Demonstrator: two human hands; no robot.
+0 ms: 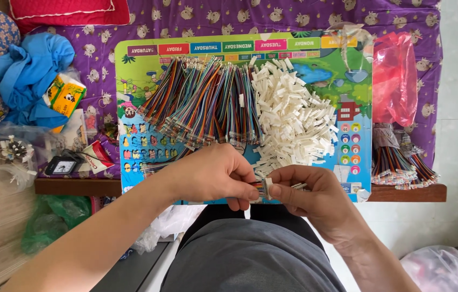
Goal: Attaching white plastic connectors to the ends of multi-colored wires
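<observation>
My left hand (215, 176) and my right hand (307, 189) meet at the near edge of a colourful children's board (137, 86). Between their fingertips they pinch a short multicoloured ribbon cable with a small white connector (263, 187) at its end. On the board lies a big heap of multicoloured ribbon cables (202, 103), and right of it a pile of small white plastic connectors (294, 116). Both hands hover just in front of these piles.
A red plastic bag (396, 78) and bundled finished cables (399, 165) lie at the right on a purple patterned cloth (202, 19). Blue cloth (26, 75), a green-yellow packet (64, 94) and small clutter sit at the left. Plastic bags lie on the floor.
</observation>
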